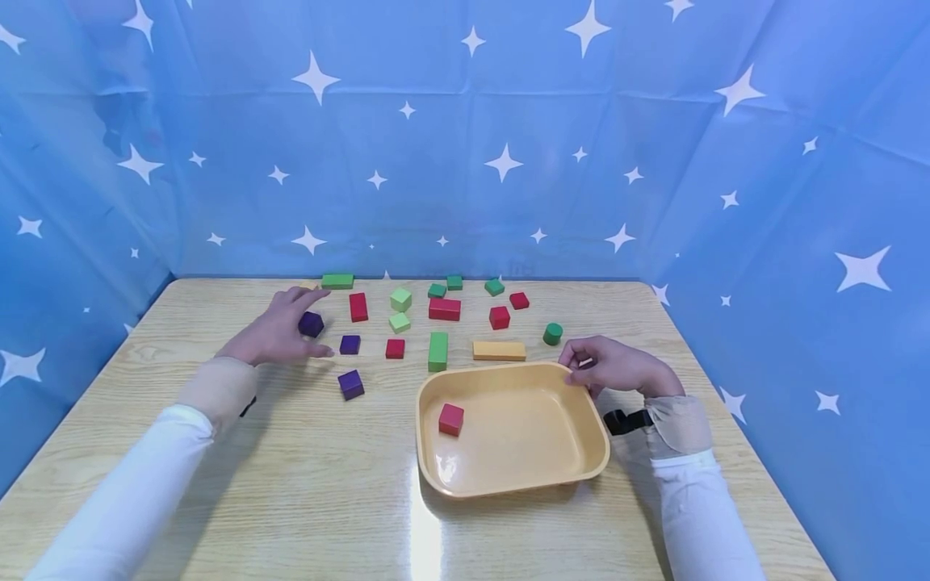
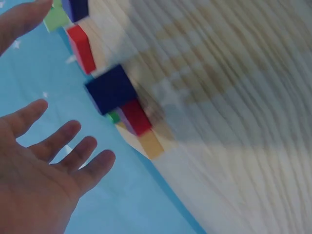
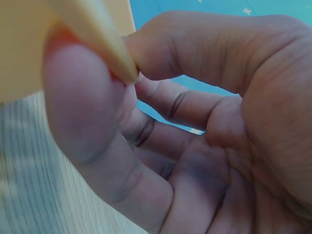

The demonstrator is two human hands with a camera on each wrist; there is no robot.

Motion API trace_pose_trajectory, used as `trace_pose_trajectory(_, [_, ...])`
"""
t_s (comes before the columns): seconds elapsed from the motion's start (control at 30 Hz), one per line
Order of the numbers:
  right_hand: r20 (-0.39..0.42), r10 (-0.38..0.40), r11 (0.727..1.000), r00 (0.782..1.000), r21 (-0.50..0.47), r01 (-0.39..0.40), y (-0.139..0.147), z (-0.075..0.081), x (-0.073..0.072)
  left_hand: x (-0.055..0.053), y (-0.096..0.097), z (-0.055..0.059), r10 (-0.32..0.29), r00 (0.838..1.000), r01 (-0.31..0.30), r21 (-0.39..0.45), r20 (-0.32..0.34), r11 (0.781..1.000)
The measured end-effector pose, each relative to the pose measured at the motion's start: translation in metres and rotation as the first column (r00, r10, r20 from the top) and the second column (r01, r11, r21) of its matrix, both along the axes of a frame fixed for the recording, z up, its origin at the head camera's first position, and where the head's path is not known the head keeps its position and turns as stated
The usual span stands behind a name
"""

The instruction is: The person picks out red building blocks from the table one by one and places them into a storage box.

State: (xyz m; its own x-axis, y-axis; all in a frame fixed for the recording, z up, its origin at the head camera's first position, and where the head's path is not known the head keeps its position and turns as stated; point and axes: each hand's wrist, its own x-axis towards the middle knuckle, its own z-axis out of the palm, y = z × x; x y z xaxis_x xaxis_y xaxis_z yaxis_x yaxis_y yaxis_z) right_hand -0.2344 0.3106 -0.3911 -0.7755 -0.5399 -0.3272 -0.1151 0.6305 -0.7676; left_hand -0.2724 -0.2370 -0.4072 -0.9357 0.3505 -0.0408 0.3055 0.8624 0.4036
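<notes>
My left hand [image 1: 274,332] reaches over the left part of the table with thumb and fingers spread. Close to its palm side is a dark purple cube [image 1: 311,324]; in the left wrist view a dark cube [image 2: 111,89] lies beyond the fingertips, apart from them. Two more purple blocks, one farther back [image 1: 350,344] and one nearer [image 1: 351,385], lie to the right of this hand. My right hand [image 1: 617,367] pinches the rim of a yellow-orange tray [image 1: 523,440] at its far right corner, thumb and fingers on either side of the edge. One red cube [image 1: 451,420] sits inside the tray, at the left.
Behind the tray lie several blocks, among them a green block [image 1: 438,352], a yellow-orange bar [image 1: 499,351], a long red block [image 1: 445,309] and a green cylinder [image 1: 553,334]. A blue star-patterned curtain [image 1: 465,161] stands along the far table edge.
</notes>
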Motion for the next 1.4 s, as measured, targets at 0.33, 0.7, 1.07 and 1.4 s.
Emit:
trace_pose_trajectory(0.33, [0.014, -0.008, 1.0, 1.0, -0.007, 0.008, -0.001, 0.001, 0.002, -0.009, -0.017, -0.009, -0.02, 0.999, 0.021, -0.025, 0.035, 0.999])
trace_pose_trajectory(0.7, [0.031, -0.007, 1.0, 0.999, -0.021, 0.007, 0.001, -0.004, 0.002, -0.023, -0.022, -0.014, -0.079, 0.997, 0.08, -0.018, 0.017, 0.997])
trace_pose_trajectory(1.07, [0.032, -0.001, 1.0, 0.999, -0.026, 0.002, 0.002, -0.003, 0.001, -0.035, -0.024, -0.014, -0.004, 0.998, 0.004, -0.01, 0.066, 1.0])
trace_pose_trajectory(1.4, [0.038, -0.012, 1.0, 0.999, -0.003, 0.012, 0.001, -0.004, -0.002, -0.04, -0.024, -0.01, 0.086, 0.99, -0.078, -0.069, 0.111, 0.995])
